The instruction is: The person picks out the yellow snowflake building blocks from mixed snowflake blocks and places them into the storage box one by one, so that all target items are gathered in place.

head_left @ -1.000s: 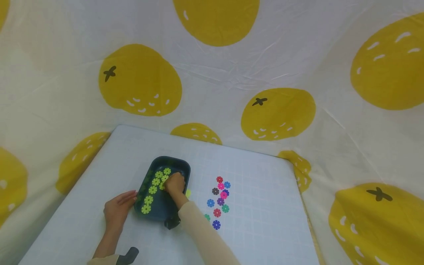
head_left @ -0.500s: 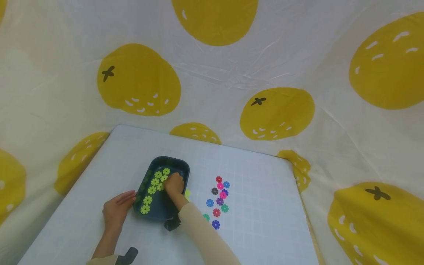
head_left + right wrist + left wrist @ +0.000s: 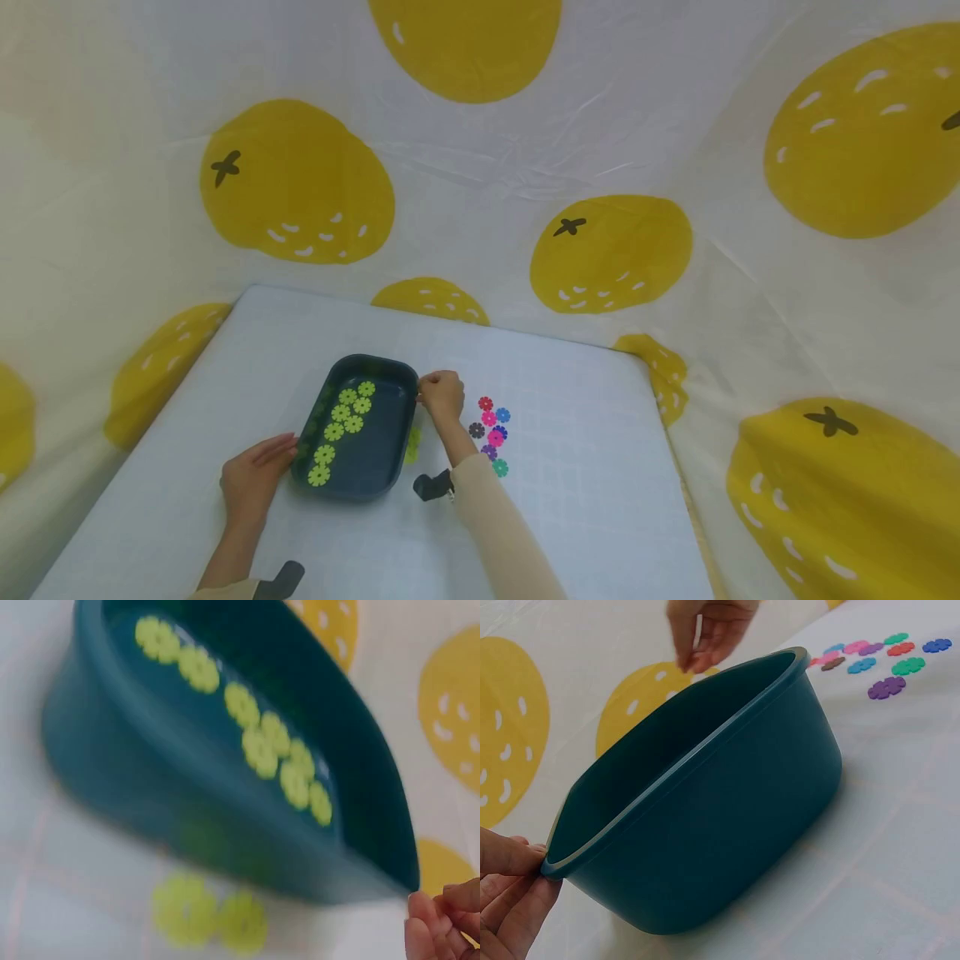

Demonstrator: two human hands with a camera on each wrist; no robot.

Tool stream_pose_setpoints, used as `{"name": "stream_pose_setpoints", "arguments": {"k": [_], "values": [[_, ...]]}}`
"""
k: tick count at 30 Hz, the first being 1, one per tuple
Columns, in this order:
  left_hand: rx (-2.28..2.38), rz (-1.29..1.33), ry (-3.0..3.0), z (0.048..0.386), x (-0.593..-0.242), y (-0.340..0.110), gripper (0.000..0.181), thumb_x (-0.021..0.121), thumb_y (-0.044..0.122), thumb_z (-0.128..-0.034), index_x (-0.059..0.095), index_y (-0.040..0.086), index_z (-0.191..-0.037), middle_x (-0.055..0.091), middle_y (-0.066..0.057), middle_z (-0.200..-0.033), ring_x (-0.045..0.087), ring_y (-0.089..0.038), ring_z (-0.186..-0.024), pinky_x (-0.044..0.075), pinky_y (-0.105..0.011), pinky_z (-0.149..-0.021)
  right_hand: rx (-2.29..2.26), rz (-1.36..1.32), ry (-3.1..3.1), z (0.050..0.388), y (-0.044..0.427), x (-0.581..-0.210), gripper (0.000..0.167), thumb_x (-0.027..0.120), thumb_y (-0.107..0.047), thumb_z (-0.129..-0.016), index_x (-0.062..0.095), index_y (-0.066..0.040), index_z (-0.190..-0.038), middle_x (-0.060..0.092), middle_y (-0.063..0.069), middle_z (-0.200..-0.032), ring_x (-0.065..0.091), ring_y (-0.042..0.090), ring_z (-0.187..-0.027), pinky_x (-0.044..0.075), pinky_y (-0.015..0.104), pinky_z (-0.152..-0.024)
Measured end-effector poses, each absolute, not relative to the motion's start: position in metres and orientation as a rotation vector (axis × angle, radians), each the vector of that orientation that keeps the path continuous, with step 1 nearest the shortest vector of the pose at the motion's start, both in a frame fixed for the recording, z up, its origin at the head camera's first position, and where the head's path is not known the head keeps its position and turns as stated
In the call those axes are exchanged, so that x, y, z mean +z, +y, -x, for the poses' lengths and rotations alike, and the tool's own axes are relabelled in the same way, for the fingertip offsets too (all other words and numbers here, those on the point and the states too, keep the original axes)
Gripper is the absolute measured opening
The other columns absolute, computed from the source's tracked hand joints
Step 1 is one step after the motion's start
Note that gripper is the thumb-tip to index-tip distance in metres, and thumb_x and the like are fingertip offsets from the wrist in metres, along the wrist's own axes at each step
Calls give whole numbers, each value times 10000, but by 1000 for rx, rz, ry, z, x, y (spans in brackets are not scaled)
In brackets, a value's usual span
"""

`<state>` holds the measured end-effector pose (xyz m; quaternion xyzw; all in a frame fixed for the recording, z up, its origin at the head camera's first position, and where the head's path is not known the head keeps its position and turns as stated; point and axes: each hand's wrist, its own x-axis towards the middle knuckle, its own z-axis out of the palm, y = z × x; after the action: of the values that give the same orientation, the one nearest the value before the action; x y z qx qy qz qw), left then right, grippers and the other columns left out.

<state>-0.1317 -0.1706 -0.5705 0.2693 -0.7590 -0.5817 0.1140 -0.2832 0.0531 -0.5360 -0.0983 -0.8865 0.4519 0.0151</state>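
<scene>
A dark teal plastic tub [image 3: 378, 450] stands on the table with several yellow-green flower-shaped discs [image 3: 354, 423] lying flat on its floor, mostly along the left side. My left hand [image 3: 251, 479] is at the tub's left side; in the left wrist view its thumb and fingers [image 3: 525, 904] pinch the rim at a corner. Just outside the right rim is my right hand [image 3: 444, 396], its fingers loosely curled with nothing visible between them. More yellow-green discs [image 3: 184, 907] lie on the table beside the tub's right wall.
Several loose flower discs [image 3: 496, 437] in red, pink, blue, purple, green and black lie right of the tub, partly behind the right forearm. White cloth [image 3: 600, 467] covers the table. A curtain with yellow fruit prints [image 3: 611, 254] hangs behind it.
My right hand has come up out of the tub and over its right rim. The discs inside stay in place. My left hand keeps its spot at the tub; the head view has shifted slightly.
</scene>
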Motion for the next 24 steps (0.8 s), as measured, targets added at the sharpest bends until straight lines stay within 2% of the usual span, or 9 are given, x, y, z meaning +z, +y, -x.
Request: {"name": "stream_pose_setpoints", "arguments": {"k": [5,12,18,24], "values": [[-1699,-788,-2223,131,-570,-170,299,722,66,-898,687,-2,-1186,688,-188,-1203,495,279,-784,460,16,-710,1396,415,-2811,284,79,-548,92,700,-104,-870,744,-24,-868,730,89,-812,666,131,-618,570,254,-578],[-1687,-797,-2226,131,-570,-170,297,721,68,-899,689,6,-1188,687,-181,-1206,488,283,-781,455,19,-709,1311,582,-2917,275,92,-567,104,762,-107,-824,721,-33,-885,697,83,-820,631,188,-686,565,275,-596],[-1686,-802,-2234,130,-568,-169,299,716,77,-906,687,11,-1195,684,-179,-1219,473,287,-795,447,26,-719,1344,588,-2918,271,97,-575,88,748,-93,-818,714,-22,-858,674,77,-763,621,182,-643,540,267,-558],[-1676,-796,-2245,130,-568,-169,298,716,82,-907,687,13,-1196,685,-174,-1219,464,289,-802,441,31,-718,1401,549,-2906,267,95,-579,96,747,-97,-832,721,-14,-872,684,76,-741,639,172,-644,576,279,-592]]}}
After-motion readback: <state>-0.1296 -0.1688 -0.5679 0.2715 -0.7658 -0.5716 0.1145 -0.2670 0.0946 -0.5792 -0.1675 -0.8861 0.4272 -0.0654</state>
